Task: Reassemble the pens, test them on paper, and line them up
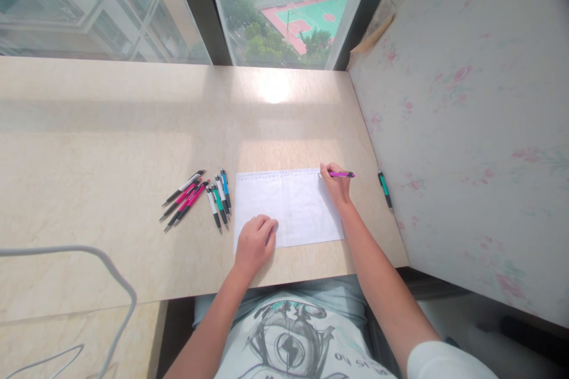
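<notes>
A white sheet of paper (302, 207) lies on the table in front of me, with a row of small marks along its top edge. My right hand (335, 182) is at the sheet's upper right corner, closed around a purple pen (341, 174) whose tip points left to the paper. My left hand (256, 241) rests on the lower left part of the sheet. Its fingers are loosely curled together, and I see nothing in them. Left of the paper lie several pens in two groups: pink and white ones (184, 198), and blue, green and white ones (219, 198).
A green pen (385, 189) lies by the flowered wall (466, 130) on the right. A grey cable (106, 260) loops over the left of the table (111, 189). Windows (284, 12) stand behind the table's far edge.
</notes>
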The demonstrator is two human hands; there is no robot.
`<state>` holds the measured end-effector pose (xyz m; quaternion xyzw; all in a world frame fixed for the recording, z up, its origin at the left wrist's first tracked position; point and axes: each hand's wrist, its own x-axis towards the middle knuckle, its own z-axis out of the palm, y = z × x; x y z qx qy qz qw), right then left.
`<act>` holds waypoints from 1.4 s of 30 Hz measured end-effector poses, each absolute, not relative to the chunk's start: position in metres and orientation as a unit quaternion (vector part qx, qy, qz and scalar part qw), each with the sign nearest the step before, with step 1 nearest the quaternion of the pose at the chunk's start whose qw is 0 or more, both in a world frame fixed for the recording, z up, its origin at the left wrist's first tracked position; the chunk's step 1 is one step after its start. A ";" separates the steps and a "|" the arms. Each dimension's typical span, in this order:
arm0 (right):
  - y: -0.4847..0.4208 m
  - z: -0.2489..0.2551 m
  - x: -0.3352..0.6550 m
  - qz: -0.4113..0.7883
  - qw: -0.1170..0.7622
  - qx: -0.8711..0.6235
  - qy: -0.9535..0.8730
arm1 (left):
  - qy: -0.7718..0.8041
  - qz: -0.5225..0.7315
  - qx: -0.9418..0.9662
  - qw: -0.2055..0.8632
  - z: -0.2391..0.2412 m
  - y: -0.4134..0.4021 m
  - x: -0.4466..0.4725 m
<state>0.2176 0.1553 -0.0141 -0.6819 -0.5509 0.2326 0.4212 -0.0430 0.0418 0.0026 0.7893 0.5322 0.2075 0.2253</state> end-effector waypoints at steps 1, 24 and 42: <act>0.155 -0.014 0.218 0.229 0.423 -0.683 -0.550 | 0.532 0.209 0.789 0.226 0.002 0.042 -0.043; 0.154 -0.014 0.218 0.200 0.432 -0.686 -0.550 | 0.532 0.206 0.790 0.224 0.002 0.041 -0.043; 0.107 -0.004 0.234 0.452 0.650 -0.569 -0.223 | 0.533 0.204 0.790 0.224 0.001 0.041 -0.043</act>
